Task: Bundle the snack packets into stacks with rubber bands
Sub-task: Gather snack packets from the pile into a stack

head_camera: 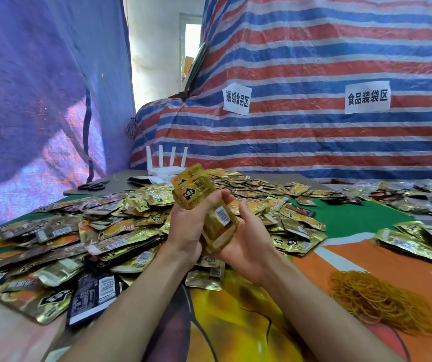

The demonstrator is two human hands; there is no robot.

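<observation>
Head view: left hand [187, 226] grips the stack of snack packets [196, 190] at its middle, right hand [248, 240] curls around its lower end, raised up left of the rubber bands [377, 299]

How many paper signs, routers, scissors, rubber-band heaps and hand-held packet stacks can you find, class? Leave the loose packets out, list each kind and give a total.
Paper signs: 2
Router: 1
Scissors: 1
Heap of rubber bands: 1
Held stack of packets: 1
Total: 6
</observation>
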